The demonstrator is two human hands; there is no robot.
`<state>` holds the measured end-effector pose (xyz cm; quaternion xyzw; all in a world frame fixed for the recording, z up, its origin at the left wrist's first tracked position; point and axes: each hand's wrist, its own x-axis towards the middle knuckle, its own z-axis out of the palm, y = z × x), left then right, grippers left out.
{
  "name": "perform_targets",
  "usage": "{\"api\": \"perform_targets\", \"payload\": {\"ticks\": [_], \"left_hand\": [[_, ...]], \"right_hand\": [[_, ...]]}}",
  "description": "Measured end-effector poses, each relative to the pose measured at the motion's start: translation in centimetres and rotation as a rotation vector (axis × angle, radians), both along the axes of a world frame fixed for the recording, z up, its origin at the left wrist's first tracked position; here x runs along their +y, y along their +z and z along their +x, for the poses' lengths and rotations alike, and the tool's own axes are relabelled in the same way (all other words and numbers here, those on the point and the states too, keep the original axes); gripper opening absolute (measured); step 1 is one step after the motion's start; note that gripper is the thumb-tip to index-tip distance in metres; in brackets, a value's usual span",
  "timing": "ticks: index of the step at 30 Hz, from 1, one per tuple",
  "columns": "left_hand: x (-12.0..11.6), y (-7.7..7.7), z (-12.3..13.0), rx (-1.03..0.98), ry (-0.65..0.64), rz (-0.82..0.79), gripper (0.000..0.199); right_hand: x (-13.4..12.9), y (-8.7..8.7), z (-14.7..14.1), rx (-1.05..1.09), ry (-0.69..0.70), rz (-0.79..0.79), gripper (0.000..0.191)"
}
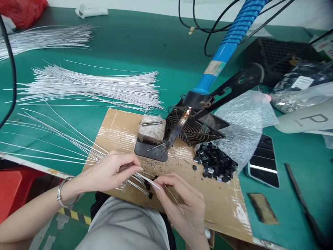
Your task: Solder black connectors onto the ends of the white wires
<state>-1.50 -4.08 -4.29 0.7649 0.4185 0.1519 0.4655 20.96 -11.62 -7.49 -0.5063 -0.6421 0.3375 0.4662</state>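
Note:
My left hand (116, 172) pinches a thin white wire between thumb and forefinger, above a fan of loose white wires (88, 150) that runs off to the left. Several of these wires end in small black connectors (149, 195) lying between my two hands. My right hand (182, 199) is closed too, with thumb and forefinger meeting on a thin wire whose tail trails across the palm. A small dark piece shows at those fingertips, partly hidden. Just beyond my hands, a blue-handled soldering iron (179, 126) points down at a dark plate (162, 155).
A cardboard sheet (223, 205) covers the bench. A dirty sponge block (152, 128), a fan (187, 130) and a pile of black connectors (215, 161) stand on it. Bundled white wires (99, 85) lie behind. To the right are a phone (264, 161), tweezers (299, 192) and bubble wrap (239, 121).

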Motion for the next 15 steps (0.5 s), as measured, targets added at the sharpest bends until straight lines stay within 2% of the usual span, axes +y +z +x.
{"api": "perform_targets", "payload": {"ticks": [11,15], "left_hand": [[-0.08,-0.4,0.21,0.078,-0.003,0.171,0.021],[-0.03,-0.47,0.54,0.082,0.057,0.18,0.021]], "right_hand": [[0.02,-0.11,0.04,0.015,-0.015,-0.015,0.015],[-0.05,-0.51,-0.03,0.037,-0.031,-0.034,0.012]]}}
